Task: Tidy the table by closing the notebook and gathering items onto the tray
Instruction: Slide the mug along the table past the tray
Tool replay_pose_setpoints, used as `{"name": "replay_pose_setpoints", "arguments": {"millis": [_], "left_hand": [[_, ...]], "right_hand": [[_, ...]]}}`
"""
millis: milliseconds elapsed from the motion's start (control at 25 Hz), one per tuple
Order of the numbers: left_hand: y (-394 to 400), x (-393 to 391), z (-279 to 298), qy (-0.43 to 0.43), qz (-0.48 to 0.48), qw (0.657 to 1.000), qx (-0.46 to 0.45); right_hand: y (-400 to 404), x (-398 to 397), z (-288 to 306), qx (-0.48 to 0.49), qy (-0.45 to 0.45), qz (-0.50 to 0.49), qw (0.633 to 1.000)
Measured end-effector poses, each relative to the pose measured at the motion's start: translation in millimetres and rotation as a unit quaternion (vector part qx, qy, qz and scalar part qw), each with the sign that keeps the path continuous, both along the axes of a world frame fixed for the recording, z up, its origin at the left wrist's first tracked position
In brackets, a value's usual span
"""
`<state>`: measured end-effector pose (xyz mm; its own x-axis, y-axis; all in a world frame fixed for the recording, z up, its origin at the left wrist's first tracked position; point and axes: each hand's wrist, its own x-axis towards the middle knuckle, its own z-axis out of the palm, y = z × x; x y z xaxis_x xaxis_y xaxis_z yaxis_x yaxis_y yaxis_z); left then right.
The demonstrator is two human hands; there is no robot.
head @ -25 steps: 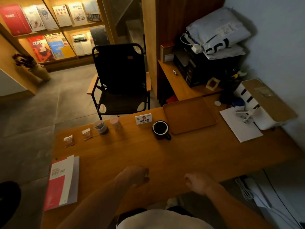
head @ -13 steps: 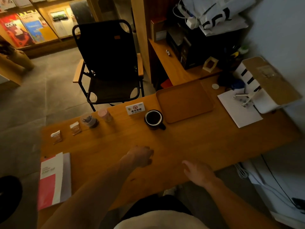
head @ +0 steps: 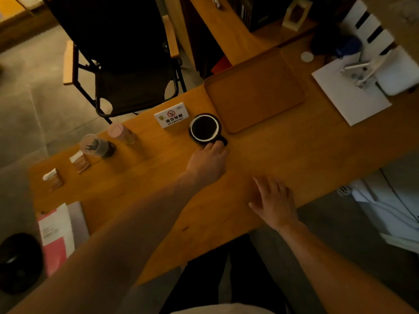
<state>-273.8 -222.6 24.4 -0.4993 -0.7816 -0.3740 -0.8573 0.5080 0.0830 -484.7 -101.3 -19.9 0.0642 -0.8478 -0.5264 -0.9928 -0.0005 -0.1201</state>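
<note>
While left hand (head: 207, 163) touches mug (head: 204, 128), handle toward person, beside tray (head: 254, 91)

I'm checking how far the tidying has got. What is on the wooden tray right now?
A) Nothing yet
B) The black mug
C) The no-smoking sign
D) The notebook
A: the tray shows only bare wood, while the black mug stands on the table just beside its near-left corner, with the left hand reaching its handle.
</note>
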Motion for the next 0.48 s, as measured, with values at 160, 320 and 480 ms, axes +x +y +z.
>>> {"name": "replay_pose_setpoints", "arguments": {"millis": [160,320,480], "left_hand": [[-15.6,-13.5,-10.6,-0.025,-0.017,0.998,-0.049],[-20.9,-25.4,-23.0,-0.050,-0.050,0.994,-0.081],[-26.7,-44.9,-21.7,-0.128,-0.033,0.989,-0.067]], "right_hand": [[2.6,0.3,-24.4,-0.042,0.009,-0.004,0.999],[2.1,6.0,-44.4,-0.071,0.004,-0.035,0.997],[8.1,5.7,-56.8,-0.100,-0.015,-0.048,0.994]]}}
